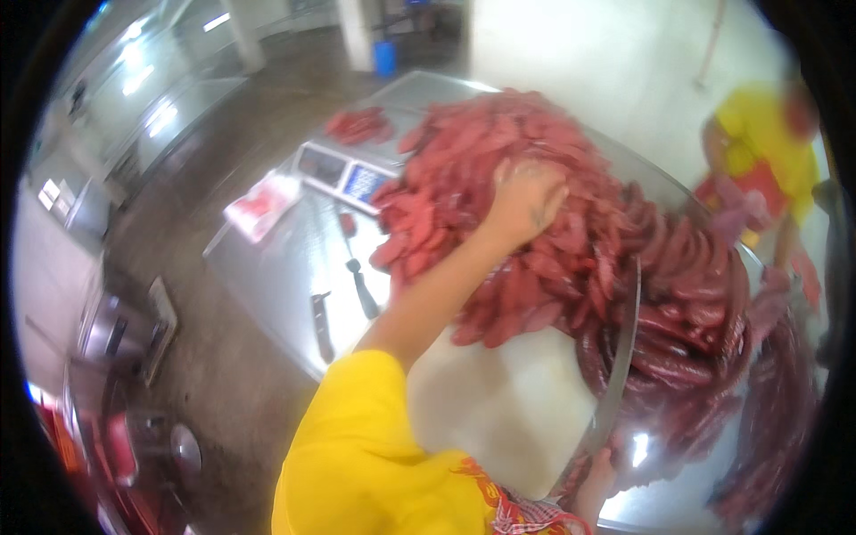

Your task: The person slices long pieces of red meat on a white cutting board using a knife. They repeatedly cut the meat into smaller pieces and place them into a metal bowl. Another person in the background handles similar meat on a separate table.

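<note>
Touching meat [537,275], left grip [530,196] is unclear; right grip [599,473] holds knife [624,350] (red inside bag [261,207]).

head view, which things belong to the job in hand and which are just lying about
In use:
- left hand, on sliced meat
- right hand, holding long knife
- white cutting board

Apparently idle:
- scale
- black-handled tool
- plastic bag
- blue container

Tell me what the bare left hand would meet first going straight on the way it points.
The left hand would likely meet the glossy red heap of sliced meat just ahead, though depth is unclear.
</note>
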Action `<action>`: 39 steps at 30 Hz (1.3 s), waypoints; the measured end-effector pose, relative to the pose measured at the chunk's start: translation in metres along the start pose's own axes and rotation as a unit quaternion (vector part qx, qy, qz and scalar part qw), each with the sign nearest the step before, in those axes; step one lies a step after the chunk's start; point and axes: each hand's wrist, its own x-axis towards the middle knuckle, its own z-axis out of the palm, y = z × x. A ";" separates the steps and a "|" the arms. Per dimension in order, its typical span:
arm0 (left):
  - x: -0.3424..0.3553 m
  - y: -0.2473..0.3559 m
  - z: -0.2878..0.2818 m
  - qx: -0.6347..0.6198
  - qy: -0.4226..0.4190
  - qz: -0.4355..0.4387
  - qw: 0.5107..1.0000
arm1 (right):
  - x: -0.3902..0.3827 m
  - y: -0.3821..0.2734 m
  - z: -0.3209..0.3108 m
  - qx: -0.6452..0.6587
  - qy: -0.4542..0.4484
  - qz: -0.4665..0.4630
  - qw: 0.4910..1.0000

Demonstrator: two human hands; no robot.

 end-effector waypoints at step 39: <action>-0.317 0.090 -0.209 0.242 -0.374 0.077 0.892 | -0.050 -0.034 0.095 -0.298 -0.234 -0.433 0.818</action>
